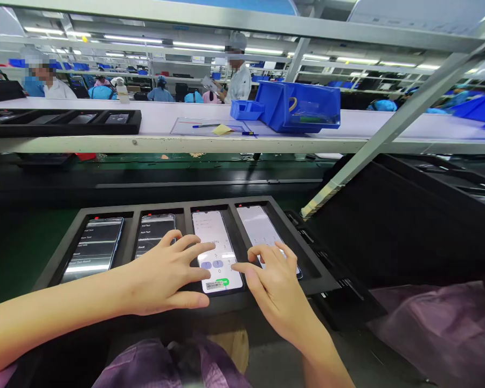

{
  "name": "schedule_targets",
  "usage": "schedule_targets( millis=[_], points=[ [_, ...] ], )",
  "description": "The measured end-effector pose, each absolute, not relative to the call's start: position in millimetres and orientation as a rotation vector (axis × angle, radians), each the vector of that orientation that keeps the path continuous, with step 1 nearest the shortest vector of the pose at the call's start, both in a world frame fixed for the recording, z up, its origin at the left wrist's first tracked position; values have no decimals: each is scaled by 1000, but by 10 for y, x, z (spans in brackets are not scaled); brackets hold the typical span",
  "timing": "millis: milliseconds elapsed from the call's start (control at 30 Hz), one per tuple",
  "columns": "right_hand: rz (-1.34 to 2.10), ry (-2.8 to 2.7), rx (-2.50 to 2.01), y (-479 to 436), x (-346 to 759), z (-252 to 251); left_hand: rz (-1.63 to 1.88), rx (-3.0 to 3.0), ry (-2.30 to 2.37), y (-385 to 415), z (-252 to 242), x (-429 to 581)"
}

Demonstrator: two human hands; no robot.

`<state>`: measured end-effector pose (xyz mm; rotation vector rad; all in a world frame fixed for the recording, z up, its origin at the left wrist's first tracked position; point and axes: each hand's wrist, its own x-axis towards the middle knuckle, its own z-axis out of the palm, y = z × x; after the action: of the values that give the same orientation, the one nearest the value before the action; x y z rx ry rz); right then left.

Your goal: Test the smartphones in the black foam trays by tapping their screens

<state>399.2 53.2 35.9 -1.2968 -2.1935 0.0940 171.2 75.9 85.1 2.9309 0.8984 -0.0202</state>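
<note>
A black foam tray (299, 245) lies in front of me with several phones in separate slots. My left hand (165, 275) spreads over a lit phone (210, 226) with a number keypad and a green button on screen; its fingertips are at the left part of the keypad. My right hand (277, 283), fingers bent and apart, holds nothing. One of its digits reaches the right edge of that keypad. The hand partly covers the rightmost phone (256, 221), also showing a keypad. Two phones to the left, one outermost (95, 242) and one half hidden (156, 226), show dark test menus.
A shelf (157, 126) crosses ahead, bearing blue bins (299, 105), a pen (208, 126) and another black tray (121, 126) at left. A slanted metal post (372, 153) and black cases (372, 226) stand at right. Several people work beyond.
</note>
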Motion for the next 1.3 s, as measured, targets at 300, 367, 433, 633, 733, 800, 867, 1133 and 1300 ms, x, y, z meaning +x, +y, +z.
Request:
schedule_targets(
  millis=[300, 367, 433, 633, 733, 800, 867, 1133, 1300],
  points=[
    [42, -2199, -1298, 530, 4125, 375, -9, 2968, 886, 725, 876, 1703],
    [-46, -2091, -1314, 542, 4301, 351, 16, 3000, 892, 714, 923, 1706],
    [-123, -1984, -1360, 560, 4508, 312, 26, 3027, 890, 724, 973, 1727],
    [-136, -1915, -1409, 591, 4836, 175, -34, 3074, 827, 860, 1037, 1872],
    [-109, -1933, -1366, 582, 4797, 143, -61, 3058, 784, 891, 1014, 1910],
    [-107, -1919, -1349, 578, 4776, 142, -89, 3036, 791, 890, 989, 1911],
    [-112, -1889, -1340, 577, 4791, 146, -94, 3030, 809, 886, 970, 1905],
    [-116, -1813, -1334, 570, 4941, 124, -53, 3029, 797, 941, 1040, 2044],
    [-88, -1833, -1295, 580, 4842, 129, -43, 3119, 683, 1037, 957, 2347]
  ],
)
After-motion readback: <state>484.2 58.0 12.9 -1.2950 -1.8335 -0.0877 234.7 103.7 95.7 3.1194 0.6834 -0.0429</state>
